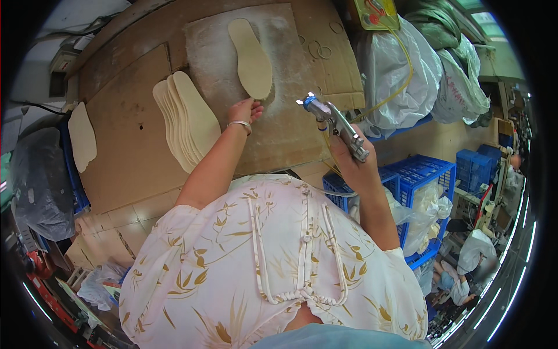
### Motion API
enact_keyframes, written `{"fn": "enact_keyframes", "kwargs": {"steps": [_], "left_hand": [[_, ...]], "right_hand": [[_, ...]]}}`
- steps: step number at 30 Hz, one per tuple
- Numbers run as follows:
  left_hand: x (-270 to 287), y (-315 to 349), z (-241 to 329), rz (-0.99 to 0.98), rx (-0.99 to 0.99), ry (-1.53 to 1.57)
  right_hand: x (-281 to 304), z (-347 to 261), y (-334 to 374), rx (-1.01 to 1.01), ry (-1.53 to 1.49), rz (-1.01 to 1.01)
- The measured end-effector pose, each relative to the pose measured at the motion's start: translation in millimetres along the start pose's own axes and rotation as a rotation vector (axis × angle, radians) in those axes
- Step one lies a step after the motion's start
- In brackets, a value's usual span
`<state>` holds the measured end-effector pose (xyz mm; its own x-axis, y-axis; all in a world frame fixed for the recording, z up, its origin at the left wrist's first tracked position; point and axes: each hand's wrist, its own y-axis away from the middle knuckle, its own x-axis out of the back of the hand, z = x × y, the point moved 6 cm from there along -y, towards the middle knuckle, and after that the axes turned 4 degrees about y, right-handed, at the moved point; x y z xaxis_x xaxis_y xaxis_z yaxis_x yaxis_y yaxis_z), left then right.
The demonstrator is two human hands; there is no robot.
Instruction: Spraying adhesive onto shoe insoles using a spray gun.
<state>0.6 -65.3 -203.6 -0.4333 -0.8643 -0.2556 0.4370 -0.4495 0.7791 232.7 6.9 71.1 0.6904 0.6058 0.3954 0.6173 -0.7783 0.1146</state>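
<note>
A single cream insole (251,58) lies on a whitened cardboard sheet (203,52) at the far middle of the table. My left hand (244,110), with a bangle at its wrist, has its fingers closed at the insole's near end, seemingly pinching its edge. My right hand (356,158) is wrapped round a metal spray gun (340,128) with a blue ring near its nozzle. The gun points toward the upper left, apart from the insole. Left of my left forearm, a fanned stack of cream insoles (185,119) rests on the brown cardboard.
Another pale insole-like piece (82,136) lies at the table's left edge. Several rubber bands (319,51) lie at the far right of the cardboard. A yellow hose (401,81) hangs beside white plastic bags (395,75). Blue crates (427,174) stand right of my right arm.
</note>
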Motion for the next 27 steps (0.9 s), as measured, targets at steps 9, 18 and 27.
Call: {"fn": "enact_keyframes", "kwargs": {"steps": [9, 18, 27], "left_hand": [[1, -3, -2, -0.006, -0.018, 0.016], [1, -1, -1, 0.005, -0.017, 0.010], [1, 6, -2, 0.006, -0.014, 0.018]], "right_hand": [[-7, 6, -5, -0.036, 0.032, -0.033], [-13, 11, 3, -0.001, 0.052, -0.056], [-15, 20, 8, -0.062, 0.063, -0.089]]}}
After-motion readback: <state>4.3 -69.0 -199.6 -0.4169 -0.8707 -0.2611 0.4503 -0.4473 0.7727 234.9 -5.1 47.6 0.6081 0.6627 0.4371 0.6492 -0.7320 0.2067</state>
